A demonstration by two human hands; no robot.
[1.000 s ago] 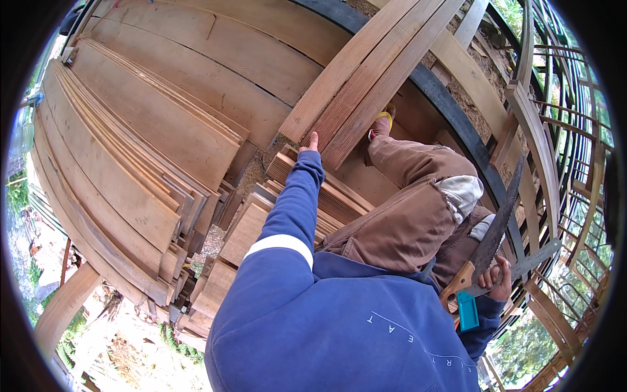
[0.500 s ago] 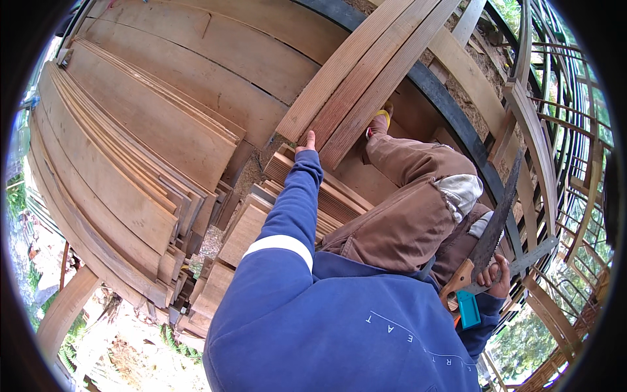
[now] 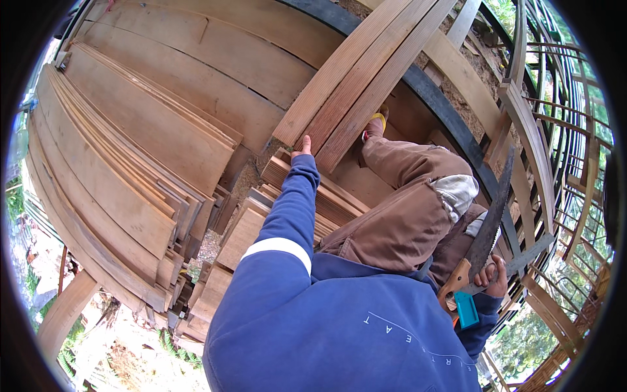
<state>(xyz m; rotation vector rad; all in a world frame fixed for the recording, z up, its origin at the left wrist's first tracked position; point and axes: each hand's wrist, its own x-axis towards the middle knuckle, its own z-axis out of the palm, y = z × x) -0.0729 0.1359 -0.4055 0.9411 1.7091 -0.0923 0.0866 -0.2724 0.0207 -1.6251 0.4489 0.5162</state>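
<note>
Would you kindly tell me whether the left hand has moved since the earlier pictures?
No, not noticeably: judged against the middle board, the left hand stays at its near end; both shift slightly together in the view.

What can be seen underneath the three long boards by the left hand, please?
The black rail shows on both sides of the boards, apparently passing beneath them; whatever lies directly below is covered.

Above and left of the left hand (image 3: pixel 304 149), open room is stretching over the flat boards (image 3: pixel 241 65) at upper left, while three long planks (image 3: pixel 366 75) are barring upper centre, the bent leg (image 3: pixel 398 219) is filling the middle and the saw (image 3: pixel 490 225) is obstructing the right.
</note>
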